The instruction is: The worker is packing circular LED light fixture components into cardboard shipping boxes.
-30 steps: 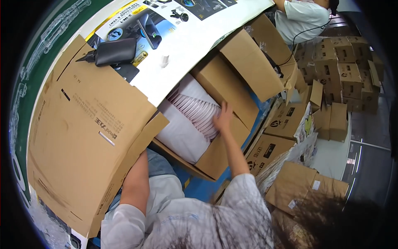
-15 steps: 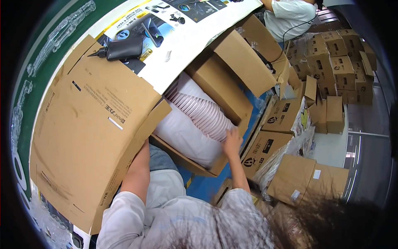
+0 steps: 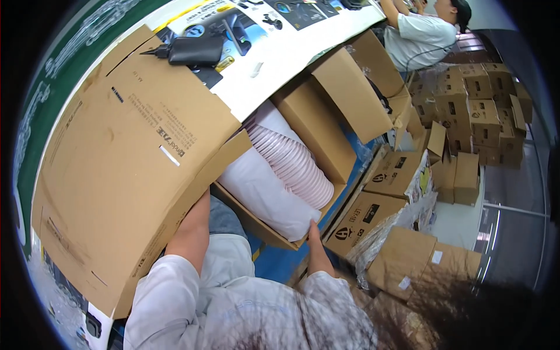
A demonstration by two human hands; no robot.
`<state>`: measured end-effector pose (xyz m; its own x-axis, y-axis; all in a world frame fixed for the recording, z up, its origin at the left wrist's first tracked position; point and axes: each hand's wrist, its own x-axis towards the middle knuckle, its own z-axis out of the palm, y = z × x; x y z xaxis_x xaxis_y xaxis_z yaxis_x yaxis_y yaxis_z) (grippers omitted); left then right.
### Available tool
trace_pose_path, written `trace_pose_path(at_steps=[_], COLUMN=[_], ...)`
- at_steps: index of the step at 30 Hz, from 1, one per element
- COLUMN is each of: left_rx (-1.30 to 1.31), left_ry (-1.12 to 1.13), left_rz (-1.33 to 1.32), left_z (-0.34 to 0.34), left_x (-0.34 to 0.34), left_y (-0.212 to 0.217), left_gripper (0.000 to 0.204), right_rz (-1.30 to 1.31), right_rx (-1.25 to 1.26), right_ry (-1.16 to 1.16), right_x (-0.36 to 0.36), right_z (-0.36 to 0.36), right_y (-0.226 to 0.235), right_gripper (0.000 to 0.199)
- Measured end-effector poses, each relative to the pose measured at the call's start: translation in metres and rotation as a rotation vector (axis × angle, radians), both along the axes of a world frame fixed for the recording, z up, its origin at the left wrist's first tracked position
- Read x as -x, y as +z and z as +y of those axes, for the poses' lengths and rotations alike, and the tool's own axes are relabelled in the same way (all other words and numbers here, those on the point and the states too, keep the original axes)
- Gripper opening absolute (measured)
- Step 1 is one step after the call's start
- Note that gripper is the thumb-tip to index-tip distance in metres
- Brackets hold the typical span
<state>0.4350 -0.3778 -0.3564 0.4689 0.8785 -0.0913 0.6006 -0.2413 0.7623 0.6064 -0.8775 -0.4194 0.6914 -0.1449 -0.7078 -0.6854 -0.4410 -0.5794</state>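
An open cardboard box (image 3: 321,140) stands below the table edge. A white plastic bag (image 3: 262,195) lines it, and along the bag lies a row of closely nested, pinkish-white round pieces (image 3: 297,169). At the box's near right corner, my right hand (image 3: 314,233) grips the edge, its thumb up and most of its fingers hidden. My left forearm reaches under a large cardboard carton (image 3: 134,175), which hides my left hand. That carton lies on the table to the left, its near side overhanging the edge.
A black squeeze bottle (image 3: 195,51) with a pointed nozzle rests on the white table (image 3: 256,90) behind the carton. Another open box (image 3: 373,64) stands farther back, near a person in a white shirt (image 3: 417,41). Printed cartons (image 3: 364,224) and plastic wrap stand on the right.
My right hand has moved from the far end of the nested row toward me, onto the box's near right corner. The view has shifted slightly. My left hand stays hidden.
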Motion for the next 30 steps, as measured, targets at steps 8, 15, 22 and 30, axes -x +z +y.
trace_pose_path(at_steps=[8, 15, 22, 30], left_rx=[-0.156, -0.365, -0.325, -0.638], left_ry=[0.131, 0.097, -0.405, -1.079], left_rz=[0.056, 0.005, 0.108, 0.338], left_z=[0.009, 0.027, -0.028, -0.036], left_x=[-0.01, -0.066, -0.187, -0.314], left_y=[-0.003, 0.011, 0.054, 0.044], left_gripper=[0.044, 0.044, 0.041, 0.063], right_rz=[-0.002, 0.011, -0.249, -0.121], right_rx=[-0.144, -0.162, 0.295, 0.493], right_ry=[-0.184, -0.385, -0.32, -0.242], right_x=[0.038, 0.087, 0.053, 0.062], right_z=[0.036, 0.071, 0.042, 0.088], right_y=[0.011, -0.03, -0.033, 0.017], right_gripper=[0.067, 0.069, 0.069, 0.059])
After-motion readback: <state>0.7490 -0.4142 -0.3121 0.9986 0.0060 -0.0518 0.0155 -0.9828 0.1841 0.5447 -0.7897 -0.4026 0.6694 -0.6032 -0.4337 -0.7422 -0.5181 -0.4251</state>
